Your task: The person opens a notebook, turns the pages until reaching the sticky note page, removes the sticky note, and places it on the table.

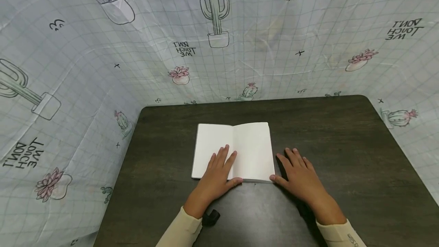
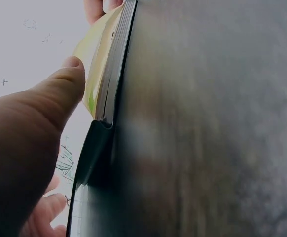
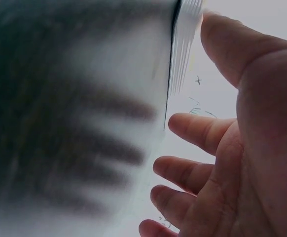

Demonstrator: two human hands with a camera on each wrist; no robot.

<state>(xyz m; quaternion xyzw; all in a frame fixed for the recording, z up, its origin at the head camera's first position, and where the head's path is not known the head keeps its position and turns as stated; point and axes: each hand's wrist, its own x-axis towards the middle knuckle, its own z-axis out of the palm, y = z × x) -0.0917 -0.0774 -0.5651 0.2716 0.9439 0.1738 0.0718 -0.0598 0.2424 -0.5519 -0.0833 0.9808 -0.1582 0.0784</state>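
Observation:
An open book [image 1: 252, 148] with blank white pages lies on the dark table. My left hand [image 1: 215, 176] rests on its left page with the fingers straight, the thumb pointing across the bottom edge near the spine. In the left wrist view, the left thumb [image 2: 59, 89] is beside the book's page edges [image 2: 115, 64] and dark cover. My right hand [image 1: 303, 180] is just right of the book, fingers extended over the table. Its thumb [image 3: 237, 42] reaches the lower right corner of the pages, where contact shows in the right wrist view.
The dark wooden table [image 1: 164, 140] extends around the book on all sides. A light cloth [image 1: 257, 22] printed with cacti and a grid hangs behind the table and along both sides. A black strap [image 1: 210, 217] shows at the left wrist.

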